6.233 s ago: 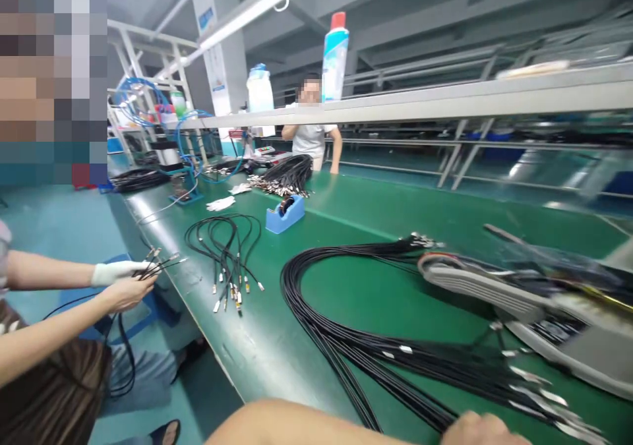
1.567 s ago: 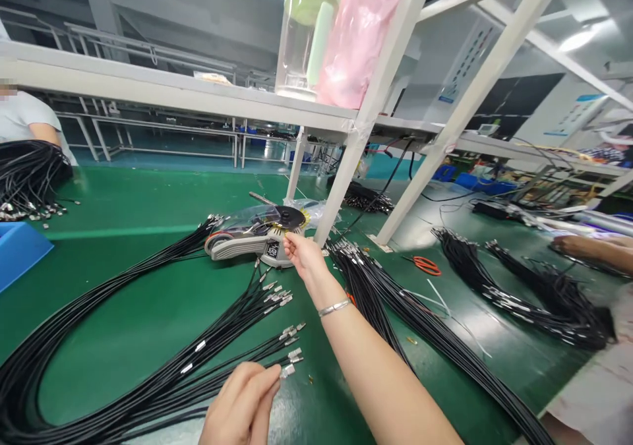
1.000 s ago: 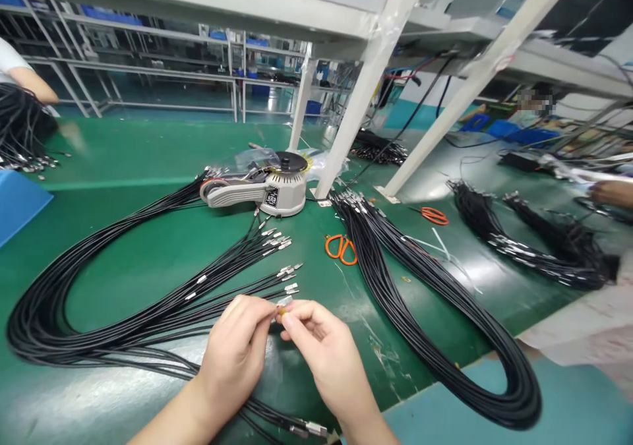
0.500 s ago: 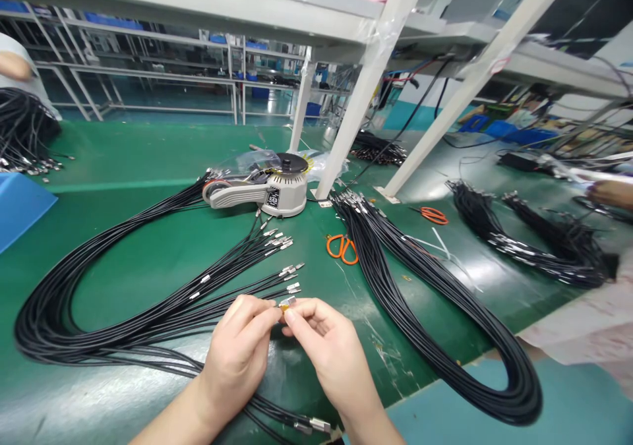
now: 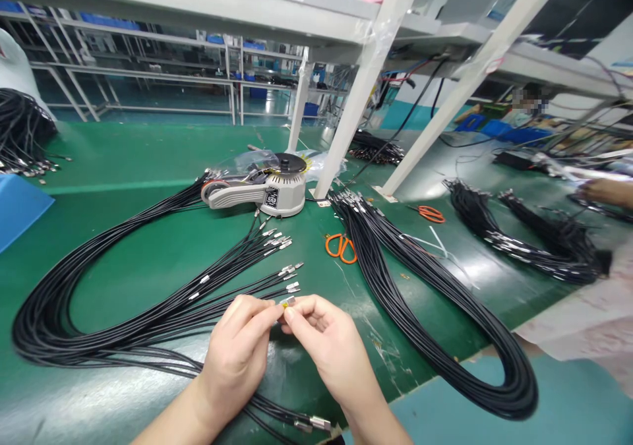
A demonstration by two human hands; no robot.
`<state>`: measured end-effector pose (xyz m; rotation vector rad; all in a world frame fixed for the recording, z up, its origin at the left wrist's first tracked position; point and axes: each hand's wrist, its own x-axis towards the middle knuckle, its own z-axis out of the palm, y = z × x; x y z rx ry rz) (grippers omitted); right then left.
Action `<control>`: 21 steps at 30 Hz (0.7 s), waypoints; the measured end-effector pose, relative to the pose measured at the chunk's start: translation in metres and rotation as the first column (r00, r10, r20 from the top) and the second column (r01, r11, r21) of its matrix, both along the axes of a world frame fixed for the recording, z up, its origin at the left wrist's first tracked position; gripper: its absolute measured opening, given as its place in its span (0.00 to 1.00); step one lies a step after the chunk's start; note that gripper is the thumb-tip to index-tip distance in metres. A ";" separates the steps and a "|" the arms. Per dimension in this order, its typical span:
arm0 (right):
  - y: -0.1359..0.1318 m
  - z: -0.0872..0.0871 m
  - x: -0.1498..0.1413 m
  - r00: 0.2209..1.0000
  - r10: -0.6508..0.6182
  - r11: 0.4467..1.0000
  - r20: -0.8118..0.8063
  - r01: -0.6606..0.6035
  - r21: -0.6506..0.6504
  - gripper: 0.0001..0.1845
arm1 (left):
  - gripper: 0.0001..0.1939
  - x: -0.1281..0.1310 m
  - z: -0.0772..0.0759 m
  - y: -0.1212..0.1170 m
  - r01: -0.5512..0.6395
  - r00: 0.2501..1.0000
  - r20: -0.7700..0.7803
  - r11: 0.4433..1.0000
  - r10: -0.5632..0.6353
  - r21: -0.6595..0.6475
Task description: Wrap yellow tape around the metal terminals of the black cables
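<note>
My left hand [image 5: 238,349] and my right hand [image 5: 327,343] meet at the front of the bench, both closed in a pinch. Between their fingertips is the metal connector [image 5: 289,300] of a cable, with a small bit of yellow tape on it; the fingers cover much of it. Just beyond them lie black cables [image 5: 103,343], looped to the left, their silver connector ends fanned out near my hands. More cable ends [image 5: 316,422] with metal connectors rest below my wrists. A round grey tape dispenser [image 5: 281,194] stands behind the cables.
Orange-handled scissors [image 5: 341,248] lie right of the dispenser, another orange-handled pair [image 5: 431,214] farther off. A long black cable bundle [image 5: 445,300] curves over the right edge. White posts [image 5: 346,102] rise from the green bench. A person's arm [image 5: 608,192] is at far right.
My hands keep their pinch on the connector at nearly the same spot. The view has shifted slightly. At far left, the other person's forearm has gone out of sight.
</note>
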<state>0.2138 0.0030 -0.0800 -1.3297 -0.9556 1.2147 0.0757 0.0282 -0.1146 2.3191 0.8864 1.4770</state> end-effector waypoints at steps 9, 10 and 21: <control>0.001 0.000 0.001 1.000 0.021 1.000 0.014 -0.021 0.008 0.14 | 0.17 -0.001 0.001 0.000 0.011 1.000 0.017 1.000 -0.011 -0.007; 0.001 0.000 0.001 1.000 0.023 1.000 0.013 -0.023 0.013 0.14 | 0.17 -0.001 0.001 0.000 0.010 1.000 0.021 1.000 -0.010 -0.009; -0.001 -0.007 0.002 0.999 0.034 0.999 -0.022 -0.034 -0.023 0.14 | 0.18 0.001 0.000 0.000 -0.043 0.999 -0.002 0.999 0.042 -0.018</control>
